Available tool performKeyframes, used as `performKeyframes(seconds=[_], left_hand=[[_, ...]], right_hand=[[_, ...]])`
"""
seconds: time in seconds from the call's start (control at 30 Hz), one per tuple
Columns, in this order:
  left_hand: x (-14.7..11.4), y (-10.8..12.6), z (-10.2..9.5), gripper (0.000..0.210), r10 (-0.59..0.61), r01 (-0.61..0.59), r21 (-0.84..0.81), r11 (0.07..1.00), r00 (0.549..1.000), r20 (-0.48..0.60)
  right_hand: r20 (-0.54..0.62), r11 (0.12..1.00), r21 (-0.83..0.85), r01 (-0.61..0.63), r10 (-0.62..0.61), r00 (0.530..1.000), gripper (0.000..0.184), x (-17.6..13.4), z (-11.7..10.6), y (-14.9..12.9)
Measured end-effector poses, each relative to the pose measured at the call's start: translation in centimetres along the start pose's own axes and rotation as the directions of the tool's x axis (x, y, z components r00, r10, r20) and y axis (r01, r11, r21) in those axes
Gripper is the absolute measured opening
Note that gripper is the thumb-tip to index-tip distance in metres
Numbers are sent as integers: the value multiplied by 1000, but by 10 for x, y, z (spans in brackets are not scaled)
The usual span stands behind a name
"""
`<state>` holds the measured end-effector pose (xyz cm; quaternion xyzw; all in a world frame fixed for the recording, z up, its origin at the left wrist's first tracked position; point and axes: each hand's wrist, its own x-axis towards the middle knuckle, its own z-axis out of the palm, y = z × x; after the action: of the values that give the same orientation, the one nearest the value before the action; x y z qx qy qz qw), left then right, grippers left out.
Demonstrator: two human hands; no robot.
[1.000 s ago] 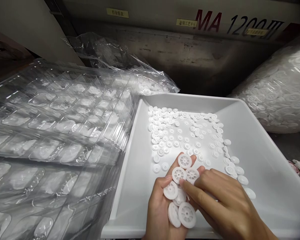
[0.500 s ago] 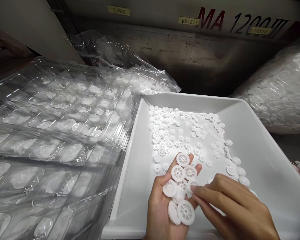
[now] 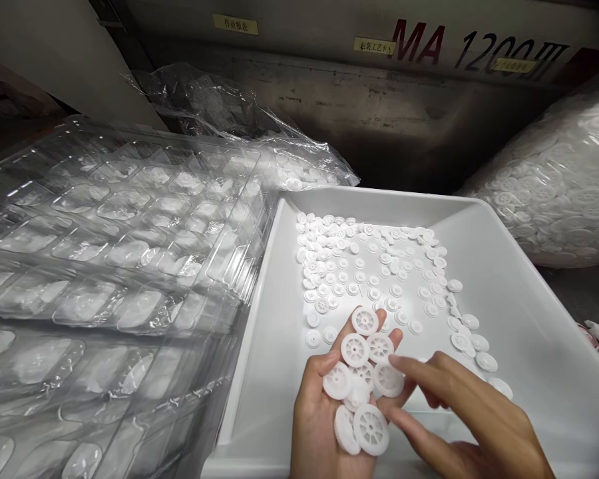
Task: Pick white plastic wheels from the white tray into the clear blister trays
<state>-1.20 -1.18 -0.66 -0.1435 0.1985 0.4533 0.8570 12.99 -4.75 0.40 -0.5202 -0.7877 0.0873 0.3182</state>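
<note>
My left hand (image 3: 314, 412) is palm up over the front of a pale grey tray (image 3: 519, 286), fingers curled under a small heap of white plastic gears (image 3: 355, 350). They are round and spoked, and several lie flat on the palm and fingers. One gear (image 3: 371, 429) rests near the heel of the hand, leaning on another. My right hand (image 3: 459, 406) is just right of the heap, thumb and index finger apart. Its index fingertip is close to the right-hand gear (image 3: 389, 379); whether it touches cannot be made out. Nothing shows between its fingers.
Many more loose gears (image 3: 359, 263) are scattered on the tray floor. Stacked clear blister trays (image 3: 130, 253) holding white parts stand at left. A clear plastic bag (image 3: 309, 159) lies behind, and a full bag of gears (image 3: 554, 193) bulges at right. A machine panel (image 3: 299, 86) spans the back.
My right thumb and index finger have parted from a pinch on the right-hand gear, which now lies flat on the heap. My left hand has hardly moved.
</note>
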Motion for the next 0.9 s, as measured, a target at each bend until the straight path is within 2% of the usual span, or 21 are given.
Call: performKeyframes(seconds=[0.1, 0.2, 0.47, 0.73, 0.9], left_hand=[[0, 0, 2, 41, 15, -15, 10, 1000, 1000, 5], [0, 1, 2, 42, -1, 1, -5, 1000, 1000, 25], [-1, -1, 0, 41, -6, 6, -19, 1000, 1000, -5], [-1, 1, 3, 51, 5, -3, 26, 1000, 997, -76], [-1, 2, 4, 57, 30, -16, 101, 995, 989, -146]], right_hand=[[-27, 995, 39, -93, 95, 995, 43, -3, 5, 3], [-32, 989, 55, -139, 141, 990, 47, -5, 9, 3], [67, 985, 125, -121, 114, 991, 32, -5, 6, 8], [-29, 988, 72, -135, 137, 990, 29, -4, 8, 5], [-42, 992, 35, -123, 125, 991, 30, -5, 9, 4]])
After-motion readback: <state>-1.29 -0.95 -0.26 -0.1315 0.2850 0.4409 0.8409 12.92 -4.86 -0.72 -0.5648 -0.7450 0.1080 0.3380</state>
